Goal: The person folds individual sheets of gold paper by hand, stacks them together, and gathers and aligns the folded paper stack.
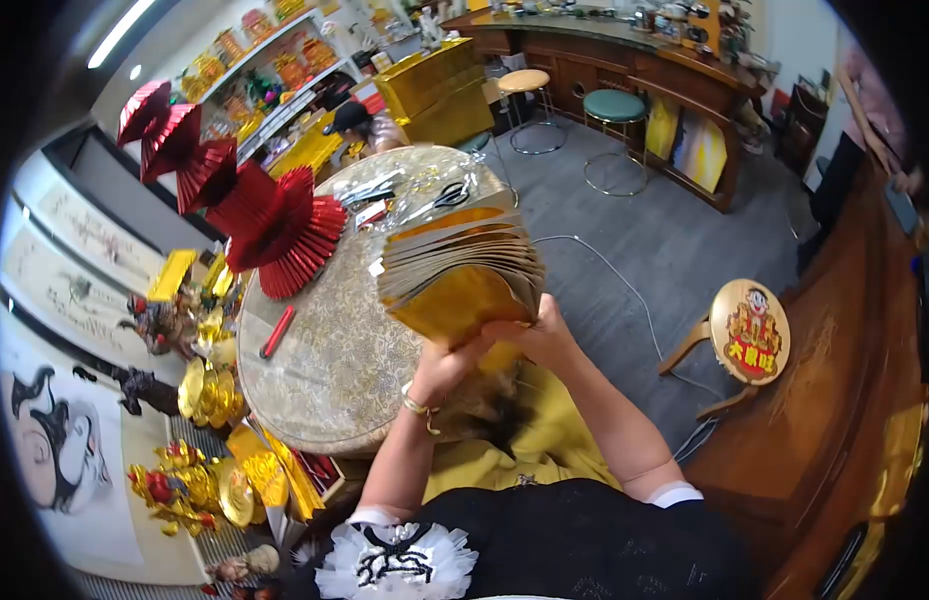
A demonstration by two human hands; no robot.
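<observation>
A thick stack of gold paper sheets (459, 290), bent over with its edges fanned out, is held up in front of me over the table's near right side. My left hand (452, 366) closes on its lower edge, and a gold bracelet circles that wrist. Beside it, my right hand (536, 332) grips the stack's lower right corner. Both sets of fingers are partly hidden by the paper. Behind the stack, black-handled scissors (449, 195) lie on the round table (329, 385). A red-handled tool (277, 332) rests near the table's left edge.
A tall red pleated paper tower (274, 230) stands at the table's left. Gold ornaments (209, 390) crowd the left side. A wooden stool (749, 330) and a green stool (614, 105) stand to the right. Another person (864, 110) is at the far right; a capped person (354, 122) is behind the table.
</observation>
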